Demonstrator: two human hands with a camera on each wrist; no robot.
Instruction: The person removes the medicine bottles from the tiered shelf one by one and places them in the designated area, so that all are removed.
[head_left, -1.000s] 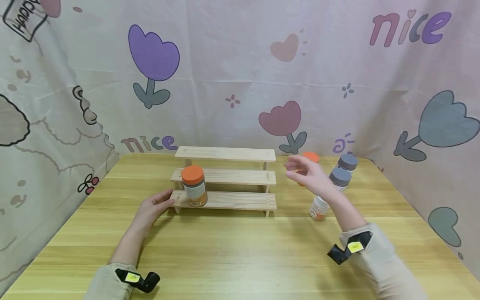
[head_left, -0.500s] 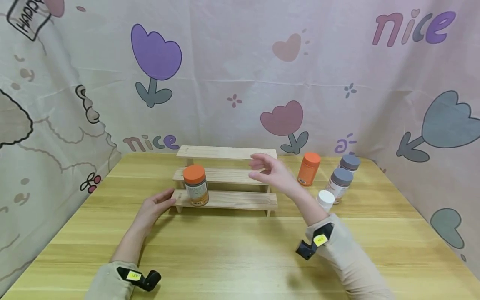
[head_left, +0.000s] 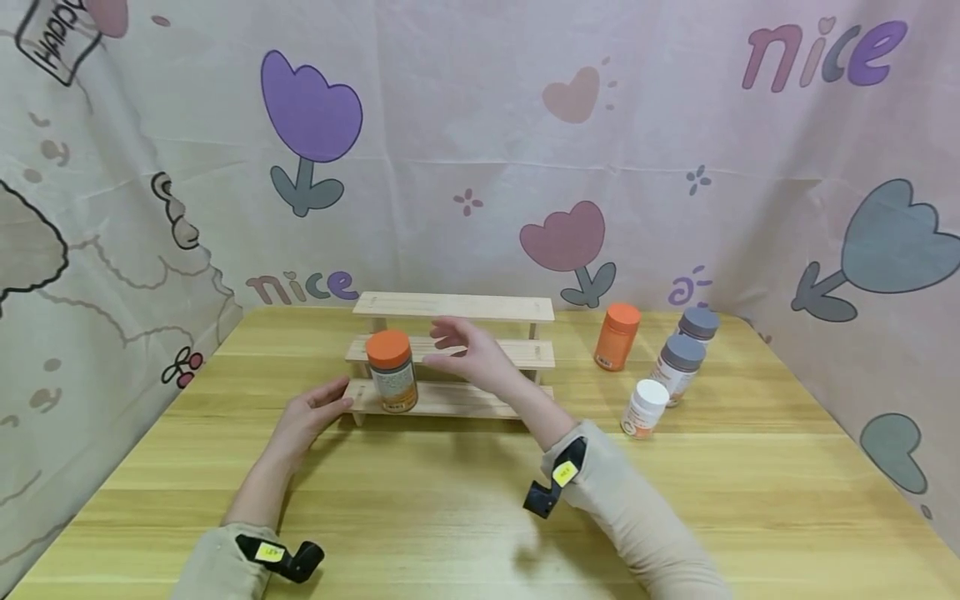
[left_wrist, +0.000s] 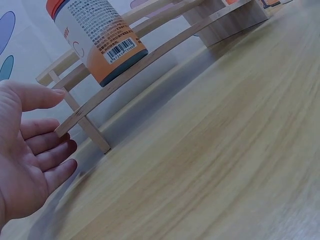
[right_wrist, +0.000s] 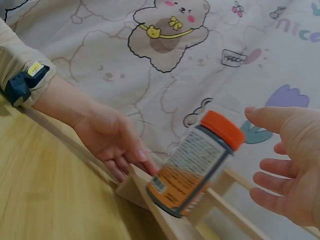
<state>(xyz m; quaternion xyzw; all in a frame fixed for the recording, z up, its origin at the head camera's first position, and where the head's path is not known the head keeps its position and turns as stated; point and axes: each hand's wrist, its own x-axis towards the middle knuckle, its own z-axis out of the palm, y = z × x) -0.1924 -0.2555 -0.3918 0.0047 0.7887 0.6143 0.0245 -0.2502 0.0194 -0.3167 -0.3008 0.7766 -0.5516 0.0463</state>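
Observation:
A grey pill bottle with an orange lid (head_left: 391, 372) stands upright at the left end of the lowest board of a three-step wooden display rack (head_left: 465, 402). My left hand (head_left: 311, 417) touches that board's left end, thumb above and fingers loosely bent, as the left wrist view (left_wrist: 30, 150) shows. To the right of the bottle, my right hand (head_left: 472, 358) hangs in front of the rack. Its thumb and fingers are parted and point toward the bottle, with nothing between them. In the right wrist view, a gap separates the right hand (right_wrist: 295, 165) from the bottle (right_wrist: 195, 165).
Right of the rack stand an orange bottle (head_left: 617, 337), two bottles with grey lids (head_left: 678, 367) (head_left: 698, 323) and a small white bottle (head_left: 645, 408). A printed cloth (head_left: 450, 125) hangs behind the wooden table (head_left: 420, 508).
My right hand has moved left from near the bottles on the right, across the rack, toward the orange-lidded bottle. My left hand has stayed at the rack's end.

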